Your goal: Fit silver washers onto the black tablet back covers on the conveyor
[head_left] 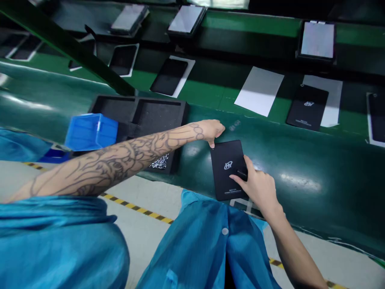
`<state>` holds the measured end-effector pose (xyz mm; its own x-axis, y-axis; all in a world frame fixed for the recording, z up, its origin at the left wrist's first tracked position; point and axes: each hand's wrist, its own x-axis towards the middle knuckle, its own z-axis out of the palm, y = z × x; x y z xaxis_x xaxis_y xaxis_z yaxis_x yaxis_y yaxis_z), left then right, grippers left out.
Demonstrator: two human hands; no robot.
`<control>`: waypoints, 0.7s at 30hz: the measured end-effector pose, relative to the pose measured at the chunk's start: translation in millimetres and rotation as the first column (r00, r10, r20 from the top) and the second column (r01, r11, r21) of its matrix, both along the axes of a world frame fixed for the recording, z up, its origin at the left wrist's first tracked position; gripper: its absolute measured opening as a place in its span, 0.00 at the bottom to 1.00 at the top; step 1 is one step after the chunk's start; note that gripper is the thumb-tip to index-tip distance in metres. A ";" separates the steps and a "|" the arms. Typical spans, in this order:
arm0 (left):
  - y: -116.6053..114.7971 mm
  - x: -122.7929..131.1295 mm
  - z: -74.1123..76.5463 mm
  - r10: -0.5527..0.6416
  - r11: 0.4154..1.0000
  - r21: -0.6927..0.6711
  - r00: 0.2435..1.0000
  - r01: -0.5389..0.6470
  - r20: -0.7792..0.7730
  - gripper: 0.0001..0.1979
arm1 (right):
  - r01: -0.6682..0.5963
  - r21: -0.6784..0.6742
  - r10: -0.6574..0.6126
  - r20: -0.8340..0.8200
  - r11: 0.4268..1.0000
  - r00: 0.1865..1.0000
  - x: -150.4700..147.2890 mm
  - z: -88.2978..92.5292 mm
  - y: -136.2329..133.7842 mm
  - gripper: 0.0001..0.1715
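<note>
A black tablet-like device [228, 182] with a white logo lies back side up on the green work surface, near its front edge. My left hand [213, 130] is at its upper left corner, thumb pointing down onto or right beside the corner and the other fingers curled. Whatever those fingertips hold, if anything, is hidden. Over the device's right edge, my right hand [260, 186] has a short dark rod-like object [241, 174] between thumb and fingers; most of it is covered by the hand. A pale-outlined flat item [245, 205] lies just below the device.
At the left stands a black compartment tray [161, 110] with small shiny metal pieces [159, 161], and a blue bin [92, 131] is on it. Behind are a white sheet [259, 91], another black device [308, 107], and several stacked devices. A green post [69, 48] slants across the upper left.
</note>
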<state>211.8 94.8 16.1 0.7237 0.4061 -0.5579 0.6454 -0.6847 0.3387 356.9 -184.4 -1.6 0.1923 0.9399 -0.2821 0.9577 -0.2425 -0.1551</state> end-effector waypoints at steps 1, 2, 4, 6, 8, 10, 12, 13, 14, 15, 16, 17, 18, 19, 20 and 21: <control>-0.7 12.5 3.4 -0.079 0.997 -0.008 0.997 0.078 -0.026 0.25 | 0.007 0.015 -0.007 0.003 1.000 1.000 1.9 2.2 2.8 0.50; -2.2 24.0 6.7 -0.141 0.990 -0.015 0.989 0.140 -0.051 0.25 | 0.023 0.048 -0.022 -0.014 0.999 1.000 4.3 4.7 6.4 0.46; -4.8 40.2 11.9 -0.193 0.981 -0.005 0.977 0.193 -0.093 0.25 | 0.073 0.180 -0.043 -0.165 0.981 0.985 9.3 10.5 17.2 0.31; -4.8 42.7 14.1 -0.162 0.987 0.008 0.982 0.163 -0.098 0.26 | 0.136 0.356 0.047 -0.460 0.925 0.887 10.2 16.1 34.8 0.28; -3.6 29.4 13.8 -0.092 0.996 0.003 0.994 0.092 -0.058 0.26 | 0.221 0.467 0.237 -0.734 0.856 0.636 1.8 19.7 60.1 0.37; -6.6 2.4 12.3 -0.019 1.000 0.007 0.999 0.019 0.031 0.27 | 0.324 0.469 0.364 -0.869 0.822 0.335 -16.7 19.2 91.2 0.41; -18.9 -34.3 10.9 0.062 0.995 0.070 0.979 -0.077 0.195 0.25 | 0.414 0.405 0.398 -0.911 0.815 0.109 -40.6 14.0 123.0 0.42; -28.7 -55.2 10.5 0.111 0.980 0.124 0.949 -0.154 0.297 0.22 | 0.444 0.373 0.400 -0.916 0.814 0.038 -52.0 9.9 137.2 0.43; -40.3 -77.3 10.3 0.165 0.949 0.184 0.900 -0.256 0.404 0.20 | 0.461 0.349 0.399 -0.917 0.816 -0.012 -61.9 5.2 149.4 0.43; -52.7 -100.2 10.3 0.224 0.896 0.232 0.838 -0.378 0.498 0.17 | 0.468 0.329 0.395 -0.918 0.820 -0.048 -69.7 0.1 158.9 0.44; -64.8 -123.4 10.3 0.293 0.820 0.266 0.770 -0.508 0.567 0.14 | 0.468 0.311 0.386 -0.920 0.827 -0.071 -75.3 -4.8 165.5 0.44; -75.6 -146.3 10.0 0.367 0.726 0.286 0.704 -0.626 0.608 0.12 | 0.459 0.299 0.374 -0.924 0.837 -0.081 -78.8 -9.2 169.5 0.44; -84.5 -168.3 9.2 0.437 0.646 0.294 0.657 -0.704 0.614 0.12 | 0.444 0.294 0.364 -0.928 0.846 -0.079 -80.5 -12.8 171.1 0.44; -91.2 -188.5 7.6 0.495 0.599 0.290 0.630 -0.747 0.599 0.12 | 0.429 0.297 0.357 -0.932 0.853 -0.066 -81.1 -15.3 170.9 0.44; -95.6 -206.3 5.0 0.539 0.583 0.278 0.620 -0.763 0.570 0.14 | 0.411 0.308 0.356 -0.933 0.858 -0.045 -80.9 -16.9 169.5 0.43; -98.2 -221.0 1.8 0.569 0.594 0.259 0.625 -0.762 0.535 0.15 | 0.394 0.325 0.361 -0.932 0.860 -0.018 -80.5 -17.7 167.4 0.43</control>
<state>-9.2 -3.4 17.8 0.2381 0.9703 0.0434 0.8674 -0.2326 0.4400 276.4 -17.0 -19.3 0.1080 0.9794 0.1707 -0.2556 0.1933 -0.9473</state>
